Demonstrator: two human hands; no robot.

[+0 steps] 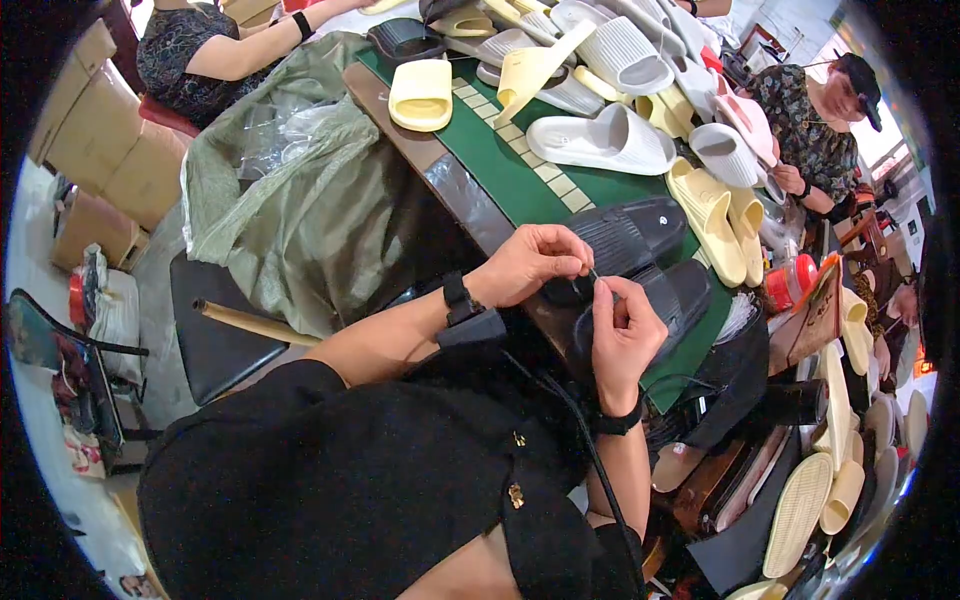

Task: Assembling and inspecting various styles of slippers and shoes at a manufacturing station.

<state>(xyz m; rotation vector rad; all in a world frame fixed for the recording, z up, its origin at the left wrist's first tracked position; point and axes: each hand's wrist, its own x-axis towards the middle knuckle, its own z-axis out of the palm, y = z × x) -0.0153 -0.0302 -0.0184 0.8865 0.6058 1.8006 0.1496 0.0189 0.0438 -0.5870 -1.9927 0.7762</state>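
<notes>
My left hand (537,262) and my right hand (624,335) meet at the near edge of the table, fingertips pinched together. Between them shows a small, thin, dark piece (593,272), too small to name. Just beyond lie two black slides side by side, a farther one (640,232) and a nearer one (682,300). My right hand partly covers the nearer slide. Each of my wrists wears a black band.
Yellow and grey slides (610,140) crowd the green tabletop (500,170). Left of the table stands a large green sack (330,190) of clear plastic. More slides (800,515) are heaped at lower right. Two other people (805,120) sit at the far sides.
</notes>
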